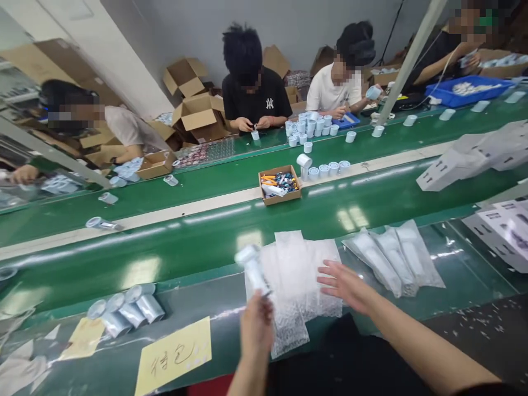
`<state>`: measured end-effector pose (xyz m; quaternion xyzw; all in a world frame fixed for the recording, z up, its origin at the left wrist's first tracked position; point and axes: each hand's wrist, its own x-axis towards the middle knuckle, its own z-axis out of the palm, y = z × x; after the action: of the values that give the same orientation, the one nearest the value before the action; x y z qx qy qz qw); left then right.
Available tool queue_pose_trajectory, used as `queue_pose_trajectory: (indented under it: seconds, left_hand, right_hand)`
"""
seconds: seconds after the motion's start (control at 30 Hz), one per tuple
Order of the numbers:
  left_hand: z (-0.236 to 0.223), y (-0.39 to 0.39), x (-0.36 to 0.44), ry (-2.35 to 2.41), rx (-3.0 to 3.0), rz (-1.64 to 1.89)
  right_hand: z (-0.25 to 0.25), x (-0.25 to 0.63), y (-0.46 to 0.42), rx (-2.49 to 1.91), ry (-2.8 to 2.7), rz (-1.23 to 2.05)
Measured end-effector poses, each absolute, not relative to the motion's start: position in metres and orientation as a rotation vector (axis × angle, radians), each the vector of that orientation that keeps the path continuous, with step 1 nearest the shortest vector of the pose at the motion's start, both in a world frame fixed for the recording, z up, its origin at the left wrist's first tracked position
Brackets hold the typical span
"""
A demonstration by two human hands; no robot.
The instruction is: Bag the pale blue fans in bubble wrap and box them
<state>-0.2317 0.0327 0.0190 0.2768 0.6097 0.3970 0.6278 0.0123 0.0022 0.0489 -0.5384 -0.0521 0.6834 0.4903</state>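
My left hand (258, 322) is closed around the lower end of a pale blue cylinder with a wider round head (252, 263), tilted and blurred by motion. Behind and beside it lies a pile of bubble-wrap bags (289, 275), overlapping on the bench. My right hand (340, 283) has its fingers spread over the right side of that pile; whether it touches the bags I cannot tell. Several similar cylinders in clear bubble bags (388, 258) lie to the right. On the left, several bare cylinders with wide heads (132, 311) lie side by side.
A yellow paper with handwriting (173, 355) lies at the front left. Beyond the bench runs a green conveyor belt (198, 234), with a small cardboard box of mixed small items (280, 187) past it. White boxes (466, 159) stand at the right. Several people work across the line.
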Motion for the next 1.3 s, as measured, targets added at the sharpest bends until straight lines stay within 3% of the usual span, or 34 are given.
queue_pose_trajectory:
  seconds: [0.07,0.17,0.3,0.43,0.57,0.67,0.8,1.13,1.3]
  left_hand:
    - [0.025,0.006,-0.177,1.242,0.666,0.737]
    - [0.023,-0.013,-0.133,0.949,1.226,0.362]
    - [-0.001,-0.009,-0.13,0.783,2.29,-0.101]
    - [-0.018,-0.003,-0.124,0.753,2.561,-0.372]
    - [0.007,0.003,-0.098,1.03,2.289,-0.052]
    - [0.039,0.009,-0.074,1.27,1.61,0.408]
    - [0.068,0.01,-0.048,1.195,1.02,0.723]
    - [0.087,0.003,-0.042,0.906,1.046,0.406]
    - [0.082,0.018,-0.052,1.112,1.371,0.559]
  right_hand:
    - [0.046,-0.001,0.009,-1.206,-0.04,1.688]
    - [0.046,0.02,0.001,-1.265,0.038,1.554]
    - [0.049,0.083,-0.036,-1.42,0.052,1.458]
    - [0.058,0.12,-0.078,-1.436,-0.067,1.525]
    - [0.066,0.125,-0.109,-1.261,-0.057,1.69]
    - [0.069,0.121,-0.125,-1.065,-0.044,1.819]
    - [0.078,0.114,-0.128,-0.805,-0.138,1.94]
    - [0.092,0.118,-0.091,-0.9,-0.477,1.94]
    - [0.087,0.118,-0.089,-1.268,-0.576,1.827]
